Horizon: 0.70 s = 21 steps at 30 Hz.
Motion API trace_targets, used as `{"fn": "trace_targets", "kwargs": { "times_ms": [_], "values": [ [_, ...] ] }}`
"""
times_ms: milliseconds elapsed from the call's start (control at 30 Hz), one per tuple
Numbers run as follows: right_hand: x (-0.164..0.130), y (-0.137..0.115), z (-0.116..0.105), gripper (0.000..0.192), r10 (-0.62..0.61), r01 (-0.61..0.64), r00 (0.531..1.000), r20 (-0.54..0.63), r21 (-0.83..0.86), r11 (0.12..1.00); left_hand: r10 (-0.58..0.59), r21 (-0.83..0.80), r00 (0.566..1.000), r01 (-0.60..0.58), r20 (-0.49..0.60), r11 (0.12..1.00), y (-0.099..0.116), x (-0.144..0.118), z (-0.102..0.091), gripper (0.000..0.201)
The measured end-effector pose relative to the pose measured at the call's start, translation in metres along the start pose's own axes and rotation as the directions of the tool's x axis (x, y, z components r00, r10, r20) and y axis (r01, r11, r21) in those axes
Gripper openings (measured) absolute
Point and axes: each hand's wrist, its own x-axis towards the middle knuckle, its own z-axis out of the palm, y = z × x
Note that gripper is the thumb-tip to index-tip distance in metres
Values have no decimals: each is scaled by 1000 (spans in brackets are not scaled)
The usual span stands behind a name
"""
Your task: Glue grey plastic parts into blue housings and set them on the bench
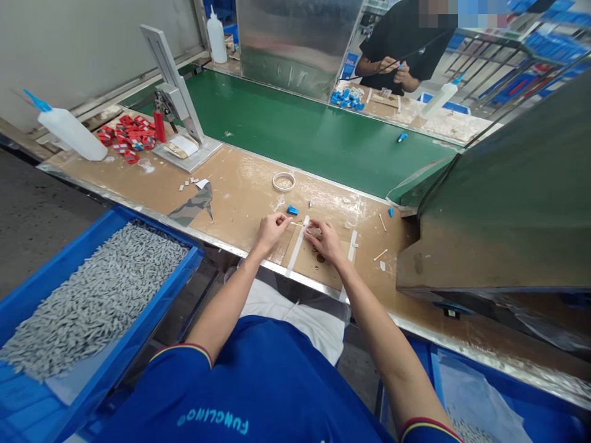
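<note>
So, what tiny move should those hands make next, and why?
Perhaps ease the thin white stick in the left hand slightly toward the fingertips of the right hand. The stick points that way, and the right hand's fingers are curled close to its far end. What they hold, if anything, is too small to tell.

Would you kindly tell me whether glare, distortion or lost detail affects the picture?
In the head view, glare whitens patches of the workbench and soft reflections show on the metal panel; in the same head view, the far-left bottle looks stretched, probably by lens distortion; also in the head view, the piece at the right hand is too small to make out.
</note>
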Motion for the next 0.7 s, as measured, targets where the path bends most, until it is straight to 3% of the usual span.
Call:
{"fn": "trace_targets", "kwargs": {
  "times_ms": [233, 433, 700],
  "values": [
    [-12, -4, -12, 86, -56, 56, 998, -12, 14, 998, 54, -13, 998, -54, 40, 998, 16, 15, -5, 28],
    [-12, -6, -2, 76, 1, 0, 997, -81, 20, 1000, 109, -29, 992, -107, 56, 994, 24, 31, -10, 28],
    [-7, -2, 7, 71, 79, -71, 992, -101, 79, 994, 68, -42, 997, -66, 40, 997, 11, 22, -9, 32]
  ]
}}
